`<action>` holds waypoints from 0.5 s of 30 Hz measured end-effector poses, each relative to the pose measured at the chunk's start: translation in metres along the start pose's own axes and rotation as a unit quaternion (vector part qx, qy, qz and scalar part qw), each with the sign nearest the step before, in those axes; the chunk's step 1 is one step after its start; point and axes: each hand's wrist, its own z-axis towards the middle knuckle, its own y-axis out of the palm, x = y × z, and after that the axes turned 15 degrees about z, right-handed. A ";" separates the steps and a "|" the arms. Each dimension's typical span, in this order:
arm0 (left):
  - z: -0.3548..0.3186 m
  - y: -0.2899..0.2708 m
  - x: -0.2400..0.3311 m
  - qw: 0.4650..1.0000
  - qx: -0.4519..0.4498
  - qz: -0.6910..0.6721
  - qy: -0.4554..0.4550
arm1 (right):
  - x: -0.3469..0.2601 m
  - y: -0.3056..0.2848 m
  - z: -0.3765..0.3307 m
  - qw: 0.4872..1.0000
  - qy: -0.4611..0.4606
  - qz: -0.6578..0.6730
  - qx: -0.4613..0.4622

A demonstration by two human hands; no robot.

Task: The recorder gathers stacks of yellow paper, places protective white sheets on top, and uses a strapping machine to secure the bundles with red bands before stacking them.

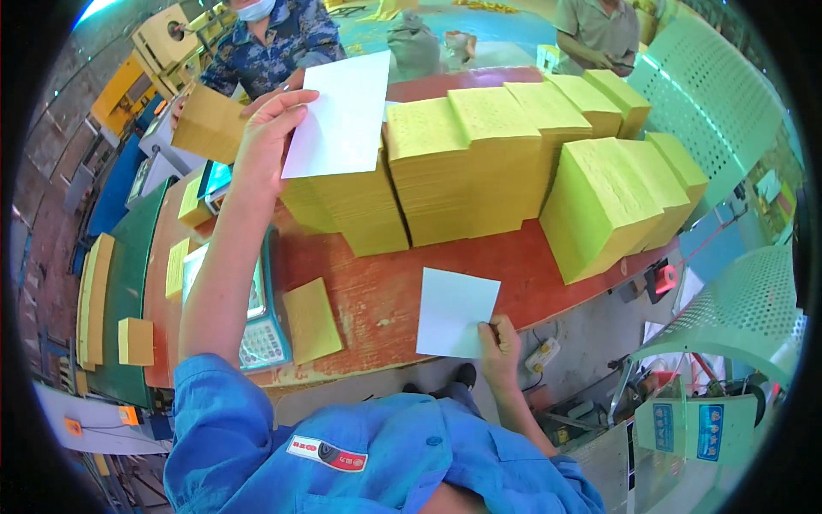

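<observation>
My left hand point(276, 120) is raised over the left yellow stack and pinches a white paper sheet point(342, 116) by its left edge. Lower and to the right, my right hand point(501, 345) grips a second white sheet point(454, 313) at its lower right corner, near the table's front edge. Tall stacks of yellow paper point(467, 176) stand in a row behind the sheets, partly covered by the left one. A single piece of yellow-brown paper point(313, 320) lies flat beside a teal scale with a keypad point(261, 344), which my left forearm partly hides.
The red table point(377, 330) has more yellow stacks point(604, 206) at its right. Across it, a person in a patterned shirt point(282, 38) holds a yellow-brown block of paper point(210, 122). Another person point(599, 34) is at the far right. A perforated green machine guard point(728, 317) stands at right.
</observation>
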 end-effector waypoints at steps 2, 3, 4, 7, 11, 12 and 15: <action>0.025 0.010 -0.002 0.999 0.000 0.045 -0.007 | 0.003 -0.027 0.008 0.999 0.003 -0.039 -0.011; 0.038 0.010 -0.003 0.997 -0.019 0.074 0.018 | 0.003 -0.040 0.014 0.999 -0.001 -0.050 -0.014; 0.049 0.008 -0.006 0.991 -0.026 0.129 0.016 | 0.004 -0.051 0.020 0.999 0.001 -0.048 -0.022; 0.072 -0.006 -0.030 0.955 -0.001 0.289 -0.069 | 0.007 -0.073 0.035 0.994 0.031 -0.082 -0.062; 0.079 -0.022 -0.073 0.859 0.005 0.510 -0.043 | 0.013 -0.081 0.048 0.987 0.072 -0.103 -0.099; 0.077 -0.023 -0.084 0.833 0.026 0.551 -0.032 | 0.014 -0.082 0.051 0.988 0.059 -0.103 -0.104; 0.075 -0.020 -0.101 0.790 0.057 0.610 -0.016 | 0.013 -0.085 0.054 0.987 0.091 -0.067 -0.113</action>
